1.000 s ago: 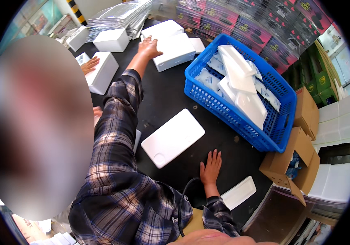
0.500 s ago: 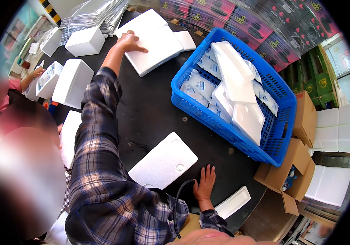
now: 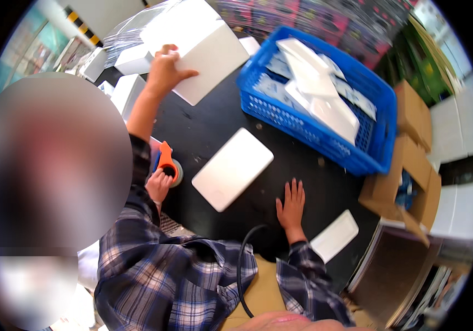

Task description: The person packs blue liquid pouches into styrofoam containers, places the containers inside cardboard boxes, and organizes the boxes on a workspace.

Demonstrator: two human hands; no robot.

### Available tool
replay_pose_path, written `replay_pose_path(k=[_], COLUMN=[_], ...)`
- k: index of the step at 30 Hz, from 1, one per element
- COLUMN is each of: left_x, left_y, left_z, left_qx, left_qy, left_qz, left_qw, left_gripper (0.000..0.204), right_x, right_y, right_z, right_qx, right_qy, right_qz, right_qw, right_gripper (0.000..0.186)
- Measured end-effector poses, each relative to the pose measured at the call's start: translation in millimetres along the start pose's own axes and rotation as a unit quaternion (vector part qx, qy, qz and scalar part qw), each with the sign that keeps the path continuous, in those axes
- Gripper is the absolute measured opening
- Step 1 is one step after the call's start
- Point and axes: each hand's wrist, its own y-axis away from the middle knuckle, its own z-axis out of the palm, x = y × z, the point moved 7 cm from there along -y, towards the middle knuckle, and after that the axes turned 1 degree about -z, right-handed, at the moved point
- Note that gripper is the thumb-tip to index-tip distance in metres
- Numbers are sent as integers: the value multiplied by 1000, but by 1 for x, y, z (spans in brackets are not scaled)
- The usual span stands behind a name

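Note:
My left hand (image 3: 165, 71) is stretched to the far side of the black table, gripping the near left edge of a white foam box (image 3: 214, 63). Its thumb is spread over the box's face and the fingers are bent at the edge. My right hand (image 3: 291, 207) lies flat on the tabletop, fingers out, holding nothing. Between my arms rests a white rectangular foam lid (image 3: 232, 169). A smaller white foam piece (image 3: 336, 235) lies just right of my right wrist. By my left arm, a co-worker's hand (image 3: 159, 185) holds an orange tape dispenser (image 3: 166, 157).
A blue plastic crate (image 3: 308, 135) at the right holds foam pieces and white ice packs. Open cardboard boxes (image 3: 407, 182) stand beyond the table's right edge. A co-worker is close on my left. Wrapped cartons (image 3: 313, 25) are stacked behind, and more foam boxes (image 3: 129, 94) sit at the far left.
The view has shifted. The foam box now looks more tilted, with my left hand at its edge. The co-worker's hand with the tape dispenser has come into view. My right hand stays flat.

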Motion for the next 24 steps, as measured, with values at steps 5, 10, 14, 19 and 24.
replay_pose_path(k=[5, 10, 14, 19, 24], left_x=[138, 268, 335, 414, 455], left_y=[44, 148, 248, 303, 275], left_z=[-82, -82, 16, 76, 12], left_qx=[-149, -283, -334, -352, -252], left_qy=[213, 453, 649, 723, 814], left_qz=[-21, -81, -213, -322, -306], left_qw=[966, 841, 649, 500, 425], left_gripper=[57, 65, 50, 44, 46], right_x=[11, 85, 125, 129, 131], right_y=[9, 46, 109, 162, 179], right_z=[-7, -49, -112, -159, -177], right_qx=[43, 187, 199, 184, 175], right_qy=[-23, -435, -595, -600, -611], right_qz=[-5, 145, 204, 249, 239], right_qw=[999, 869, 752, 737, 734], right_gripper=[59, 47, 53, 52, 46])
